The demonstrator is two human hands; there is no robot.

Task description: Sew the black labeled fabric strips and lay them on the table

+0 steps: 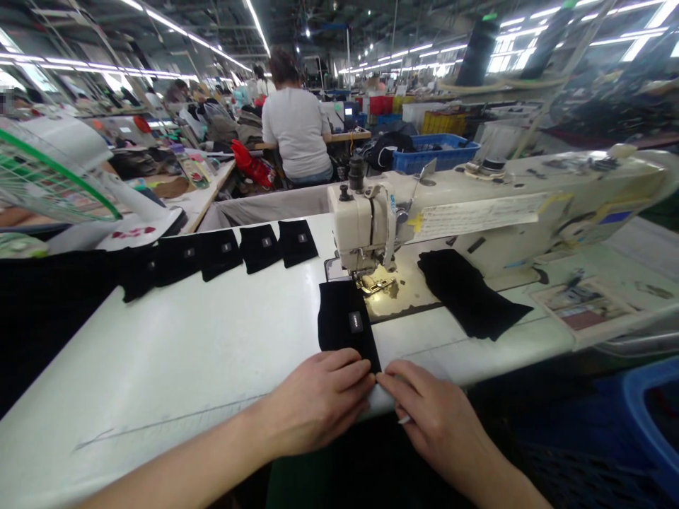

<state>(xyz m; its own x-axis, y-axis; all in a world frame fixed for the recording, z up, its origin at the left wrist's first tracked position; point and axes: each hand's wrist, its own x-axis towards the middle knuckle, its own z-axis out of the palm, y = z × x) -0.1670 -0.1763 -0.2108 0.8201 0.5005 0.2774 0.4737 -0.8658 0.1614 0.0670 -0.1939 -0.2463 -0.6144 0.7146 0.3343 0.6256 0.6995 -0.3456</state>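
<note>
A black fabric piece (339, 314) with a small dark label (355, 322) lies in front of the sewing machine (366, 226), its far end beside the needle area. My left hand (329, 396) grips the near edge of this piece with curled fingers. At the same edge, the thumb and forefinger of my right hand (429, 410) pinch the near right corner. Something thin and pale (404, 420) pokes out from under my right fingers; its kind cannot be made out. The presser foot (376, 284) sits just right of the fabric, lit by a lamp.
Several labelled black pieces (220, 253) lie in an overlapping row along the table's back edge. More black fabric (472, 293) rests right of the needle. A fan (58, 162) stands at left, a blue basket (650, 396) at lower right. A person (297, 131) sits beyond.
</note>
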